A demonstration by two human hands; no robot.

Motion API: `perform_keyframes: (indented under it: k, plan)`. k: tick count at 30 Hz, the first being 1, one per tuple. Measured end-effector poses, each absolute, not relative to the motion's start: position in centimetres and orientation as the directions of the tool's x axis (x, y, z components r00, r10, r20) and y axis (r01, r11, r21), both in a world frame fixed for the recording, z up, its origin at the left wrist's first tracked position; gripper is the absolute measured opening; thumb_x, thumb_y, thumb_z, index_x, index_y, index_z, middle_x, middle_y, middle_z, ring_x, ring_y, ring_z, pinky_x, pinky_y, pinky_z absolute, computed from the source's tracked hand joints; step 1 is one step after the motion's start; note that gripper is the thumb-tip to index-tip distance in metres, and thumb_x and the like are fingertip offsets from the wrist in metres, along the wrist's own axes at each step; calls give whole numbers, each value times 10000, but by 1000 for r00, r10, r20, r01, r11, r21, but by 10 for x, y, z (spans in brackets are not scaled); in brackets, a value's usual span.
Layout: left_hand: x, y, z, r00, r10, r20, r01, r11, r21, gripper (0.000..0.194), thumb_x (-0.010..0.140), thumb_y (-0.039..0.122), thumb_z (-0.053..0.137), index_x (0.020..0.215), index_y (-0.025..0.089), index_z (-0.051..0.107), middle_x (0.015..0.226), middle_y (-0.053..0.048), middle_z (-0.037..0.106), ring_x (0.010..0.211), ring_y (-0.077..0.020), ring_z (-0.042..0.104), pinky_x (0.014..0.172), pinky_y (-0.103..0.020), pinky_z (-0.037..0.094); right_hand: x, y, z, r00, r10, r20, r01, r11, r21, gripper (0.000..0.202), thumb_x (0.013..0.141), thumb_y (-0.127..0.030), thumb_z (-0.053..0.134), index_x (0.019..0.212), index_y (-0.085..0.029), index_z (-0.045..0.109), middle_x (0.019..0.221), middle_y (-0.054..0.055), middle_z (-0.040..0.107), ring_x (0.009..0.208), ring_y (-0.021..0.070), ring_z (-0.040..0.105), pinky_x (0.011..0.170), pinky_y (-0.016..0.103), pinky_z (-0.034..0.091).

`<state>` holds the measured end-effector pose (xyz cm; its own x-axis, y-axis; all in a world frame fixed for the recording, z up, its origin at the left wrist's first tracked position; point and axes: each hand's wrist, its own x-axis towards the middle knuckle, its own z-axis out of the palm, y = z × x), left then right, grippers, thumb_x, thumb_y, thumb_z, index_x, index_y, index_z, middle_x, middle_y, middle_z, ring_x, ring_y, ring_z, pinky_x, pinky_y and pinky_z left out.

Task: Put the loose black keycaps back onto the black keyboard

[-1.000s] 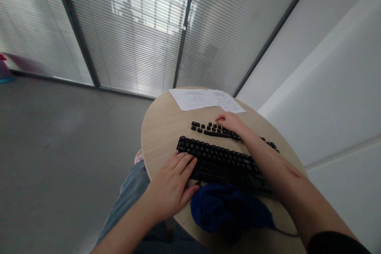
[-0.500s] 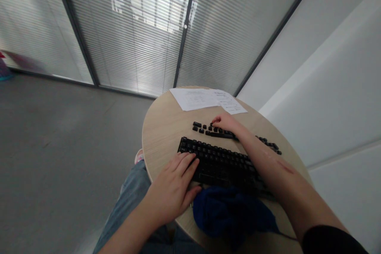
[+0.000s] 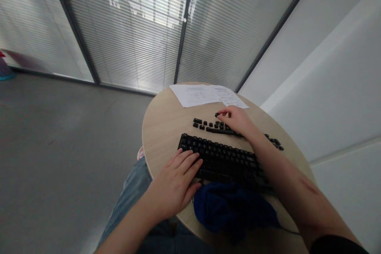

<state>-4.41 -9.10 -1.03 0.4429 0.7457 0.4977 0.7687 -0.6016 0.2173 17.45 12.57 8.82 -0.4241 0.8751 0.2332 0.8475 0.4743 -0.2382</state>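
Observation:
A black keyboard (image 3: 222, 158) lies on the round wooden table (image 3: 160, 119), its lower rows without keycaps. My left hand (image 3: 175, 180) rests on the keyboard's left end, fingers stretched out. Beyond the keyboard, loose black keycaps (image 3: 197, 120) lie in rows, with a long one (image 3: 222, 131) among them. Over these rows my right hand (image 3: 235, 119) pinches a small black keycap (image 3: 217, 115) between thumb and fingertips. My right forearm hides part of the keyboard and some of the keycaps.
Printed sheets of paper (image 3: 195, 94) lie at the table's far edge. A dark blue cloth (image 3: 232, 208) sits at the near edge, against the keyboard. More loose keycaps (image 3: 275, 142) are to the right of my forearm. A blinds-covered glass partition stands behind the table.
My right hand has moved to the right and slightly away from me, and a keycap now shows at its fingertips. My left hand stays on the keyboard.

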Motion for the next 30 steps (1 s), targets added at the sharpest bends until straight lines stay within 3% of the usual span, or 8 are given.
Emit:
perform_keyframes:
  k: [7,10,16,21,25,30]
  plan:
    - [-46,-90,-9,470,741,480,762,-615,202,471,988,331,543,1431,171,547,1414,-128,623,1323,-305,559,1144,-568,459,196,71,122,-415,774,478,697,608,-380,270,874,-387,672,1039,-210,792,884,39,688,722,122,532,726,272,425]
    - [-46,-90,-10,476,737,480,766,-616,187,468,1000,331,529,1443,183,536,1420,-121,621,1327,-290,560,1157,-558,452,199,56,129,-426,757,496,654,636,-409,272,875,-387,681,1043,-202,789,873,42,687,711,116,534,710,263,431]
    - [-46,-90,-6,484,731,482,771,-616,161,461,1014,346,505,1439,172,537,1434,-125,610,1367,-300,526,1161,-579,446,192,42,121,-607,768,206,653,629,-421,231,885,-341,676,1040,-214,790,901,28,717,759,116,598,708,232,442]
    - [-46,-90,-3,482,745,460,769,-612,185,446,1011,343,502,1412,160,567,1405,-133,627,1333,-292,554,1149,-551,468,174,35,106,-725,684,-75,655,652,-383,164,842,-259,693,958,-200,792,865,14,722,748,111,610,703,219,414]
    - [-47,-91,-4,490,733,473,763,-622,175,408,1002,326,514,1373,185,611,1414,-128,616,1364,-310,525,1175,-592,424,160,28,96,-731,665,-152,668,652,-359,141,825,-249,700,928,-211,789,845,1,716,739,108,596,676,214,373]
    - [-46,-91,-4,485,745,457,761,-617,198,353,1001,310,503,1293,197,667,1385,-122,630,1341,-294,545,1169,-558,443,152,24,86,-712,678,-182,695,642,-326,129,820,-250,703,909,-208,787,857,10,721,771,126,608,689,222,378]
